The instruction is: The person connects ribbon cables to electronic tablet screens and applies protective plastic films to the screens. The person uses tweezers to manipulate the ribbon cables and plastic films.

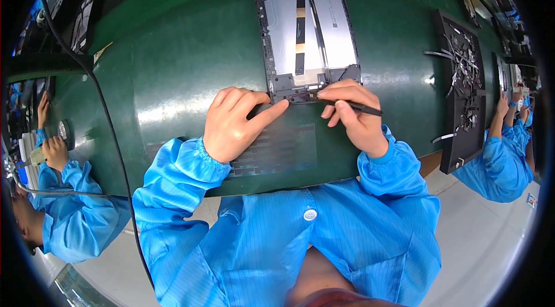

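A tablet with its inside exposed (pixel 341 30) lies on the green bench in front of me, showing silver battery panels, a dark frame and a black flat cable (pixel 300 35) down its middle. My left hand (pixel 236 119) holds the tablet's near left corner, thumb along the near edge and bent fingers against the side. Between the thumb and fingers of my right hand (pixel 355 113) are slim black tweezers (pixel 364 109). Their tip reaches the small parts at the tablet's near edge, by a thin reddish wire (pixel 296 96). The fingers partly cover that spot.
To the right, a black tray (pixel 445 134) holds many loose strips and cables. A patterned mat (pixel 277 151) lies near the bench's front edge. A black cable (pixel 107 110) hangs down on the left. Co-workers in blue sit at the left (pixel 81 209) and right (pixel 494 162).
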The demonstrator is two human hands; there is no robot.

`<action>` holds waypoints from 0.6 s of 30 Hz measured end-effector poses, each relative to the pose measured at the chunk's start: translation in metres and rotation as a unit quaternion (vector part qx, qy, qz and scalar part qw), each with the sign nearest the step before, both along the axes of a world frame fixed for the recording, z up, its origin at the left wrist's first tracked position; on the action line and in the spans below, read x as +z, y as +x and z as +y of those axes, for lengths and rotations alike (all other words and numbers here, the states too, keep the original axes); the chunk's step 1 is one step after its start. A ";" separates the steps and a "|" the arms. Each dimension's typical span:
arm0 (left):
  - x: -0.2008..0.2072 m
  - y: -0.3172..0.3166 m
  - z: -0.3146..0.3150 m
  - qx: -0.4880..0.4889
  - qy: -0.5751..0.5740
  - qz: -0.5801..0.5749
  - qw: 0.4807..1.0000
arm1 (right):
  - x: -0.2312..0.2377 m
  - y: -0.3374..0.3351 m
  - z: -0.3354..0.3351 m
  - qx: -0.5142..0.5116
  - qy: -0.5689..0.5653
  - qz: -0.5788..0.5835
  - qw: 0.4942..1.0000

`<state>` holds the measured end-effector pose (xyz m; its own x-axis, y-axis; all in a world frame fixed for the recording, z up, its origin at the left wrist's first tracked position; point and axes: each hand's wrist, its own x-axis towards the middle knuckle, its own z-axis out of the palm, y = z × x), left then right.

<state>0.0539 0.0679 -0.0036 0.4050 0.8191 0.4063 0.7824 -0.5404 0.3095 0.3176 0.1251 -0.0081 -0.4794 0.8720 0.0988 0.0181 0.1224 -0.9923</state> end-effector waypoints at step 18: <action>-0.002 -0.002 0.007 -0.017 -0.003 -0.032 0.999 | 0.012 -0.013 0.002 0.098 -0.028 -0.086 0.991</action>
